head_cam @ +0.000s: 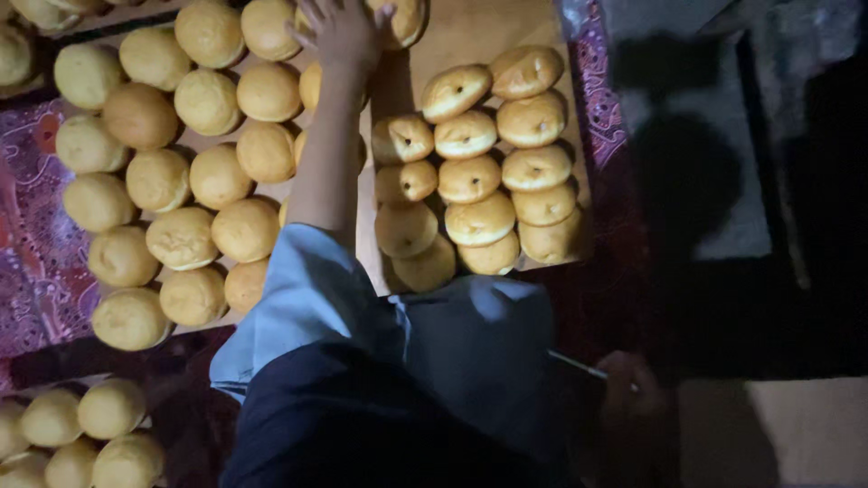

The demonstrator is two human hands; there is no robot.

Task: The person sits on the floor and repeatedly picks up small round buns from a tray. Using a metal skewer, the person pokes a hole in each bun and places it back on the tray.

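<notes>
The fingers (318, 16) of the left hand (342, 36) were spread open at the far edge of the wooden board (470, 32), splayed over a round bun (312, 86) that sat just under the palm, though it was hard to tell whether they were pressing on it or only hovering. The forearm ran straight back toward the near side, its pale blue sleeve (303, 298) rolled at the elbow and lying across the middle of the board. To the left of that arm lay the plain round buns (181, 237), golden and smooth, packed close and touching in loose rows. To the right sat the holed buns (470, 179), each with a small dimple in the top, stacked overlapping in two tight columns. A patterned red cloth (32, 226) showed beneath the board at the left and along the right edge. Down in the near right, in deep shadow, the right hand (628, 384) was closed around a thin stick (579, 366), the fingers curled on it, well apart from the board. More round buns (77, 434) lay in the near left corner.
</notes>
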